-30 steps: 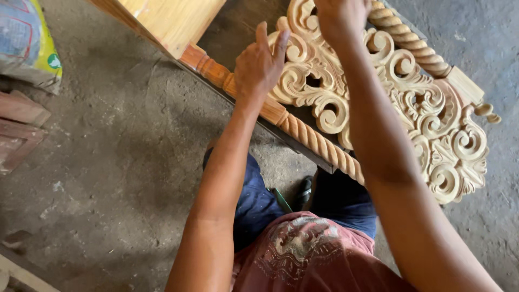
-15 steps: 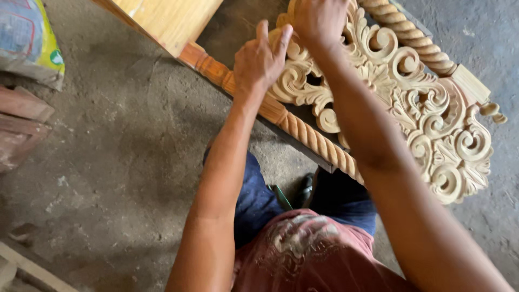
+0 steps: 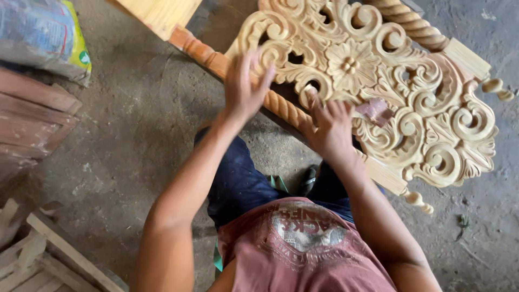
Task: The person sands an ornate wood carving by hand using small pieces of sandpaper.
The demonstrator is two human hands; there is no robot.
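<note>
A pale carved wooden panel (image 3: 411,103) with scrolls, a flower and twisted rope posts lies tilted across my lap above the floor. My left hand (image 3: 244,86) rests flat on its near edge, against the twisted post (image 3: 281,105), fingers spread. My right hand (image 3: 330,127) lies on the carved scrolls lower down and pinches a small reddish-brown piece of sandpaper (image 3: 374,111) against the wood. I sit in dark trousers and a faded red shirt.
Grey concrete floor (image 3: 135,135) all round. A filled plastic sack (image 3: 43,38) and reddish planks (image 3: 32,119) lie at the left. Pale wooden slats (image 3: 48,254) sit at the lower left. A light wooden board (image 3: 162,13) joins the panel at the top.
My right hand has come down from the panel's upper part to the scrolls near the lower edge. The view has shifted, showing more of the panel. My left hand stays on the near edge.
</note>
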